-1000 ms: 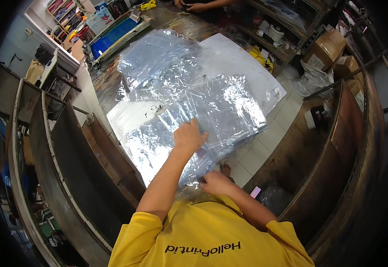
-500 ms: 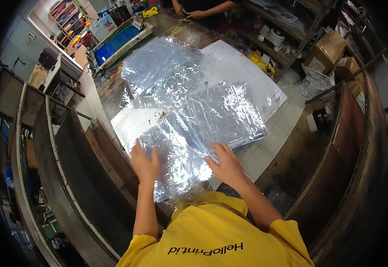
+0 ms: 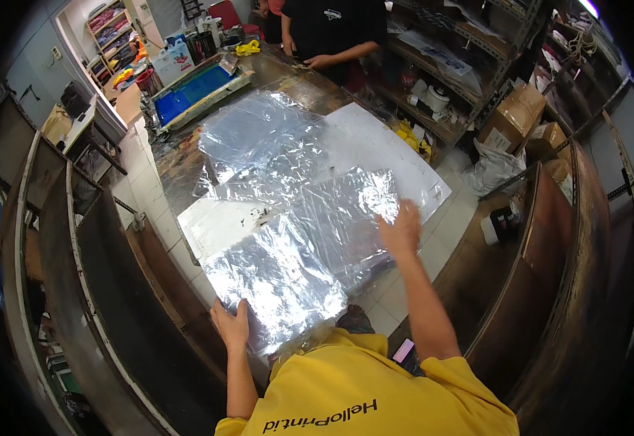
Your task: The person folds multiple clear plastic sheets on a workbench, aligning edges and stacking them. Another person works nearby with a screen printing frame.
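A stack of shiny clear plastic bags (image 3: 288,240) lies spread over a white board (image 3: 375,145) on a worktable. My left hand (image 3: 231,325) rests flat on the near left corner of the nearest bag, fingers spread. At the bag's right edge my right hand (image 3: 401,231) presses down, arm stretched out. More crinkled plastic (image 3: 259,134) lies further back on the table. Neither hand grips anything.
A blue screen-printing frame (image 3: 193,87) lies at the table's far left end. A person in a dark shirt (image 3: 331,33) stands at the far end. Shelves with boxes (image 3: 513,116) line the right. A dark curved rack (image 3: 91,291) runs along the left.
My left hand slid back toward me to the near left corner. My right hand moved outward and forward to the right edge of the plastic. The view tilted up.
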`<control>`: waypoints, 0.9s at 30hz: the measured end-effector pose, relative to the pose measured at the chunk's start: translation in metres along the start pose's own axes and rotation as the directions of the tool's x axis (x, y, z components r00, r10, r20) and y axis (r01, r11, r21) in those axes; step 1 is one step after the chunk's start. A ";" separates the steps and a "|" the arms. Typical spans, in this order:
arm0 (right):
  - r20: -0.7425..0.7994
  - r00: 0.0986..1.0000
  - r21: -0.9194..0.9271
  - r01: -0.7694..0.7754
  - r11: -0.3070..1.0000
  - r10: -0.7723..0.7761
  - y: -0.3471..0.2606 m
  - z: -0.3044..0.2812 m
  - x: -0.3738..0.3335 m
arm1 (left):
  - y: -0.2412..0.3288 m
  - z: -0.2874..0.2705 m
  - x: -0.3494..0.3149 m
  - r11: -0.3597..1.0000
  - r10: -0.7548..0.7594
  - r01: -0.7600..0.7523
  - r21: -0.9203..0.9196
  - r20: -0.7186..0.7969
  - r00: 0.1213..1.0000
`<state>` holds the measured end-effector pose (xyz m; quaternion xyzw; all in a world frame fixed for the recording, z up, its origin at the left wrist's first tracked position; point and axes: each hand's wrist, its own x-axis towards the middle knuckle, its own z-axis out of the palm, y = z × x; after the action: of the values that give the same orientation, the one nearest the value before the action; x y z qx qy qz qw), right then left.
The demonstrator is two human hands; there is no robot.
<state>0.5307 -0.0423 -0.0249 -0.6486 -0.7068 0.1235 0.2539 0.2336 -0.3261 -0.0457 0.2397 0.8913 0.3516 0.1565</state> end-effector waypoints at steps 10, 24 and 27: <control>0.532 0.836 0.042 -0.185 0.982 0.135 0.057 0.001 0.052 | -0.008 -0.009 0.020 0.995 0.037 -0.028 -0.094 0.098 0.994; 0.623 0.780 0.349 -0.218 0.911 -0.052 0.039 -0.005 0.070 | 0.004 -0.018 0.006 0.536 -0.124 0.442 -0.719 0.451 0.884; 0.697 0.678 0.522 -0.256 0.814 -0.234 0.061 0.004 0.076 | 0.001 -0.015 0.014 0.537 -0.130 0.483 -0.692 0.497 0.858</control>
<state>0.5783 0.0402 -0.0434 -0.4375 -0.6705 0.5843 0.1329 0.2153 -0.3260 -0.0359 0.0444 0.6162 0.6230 0.4798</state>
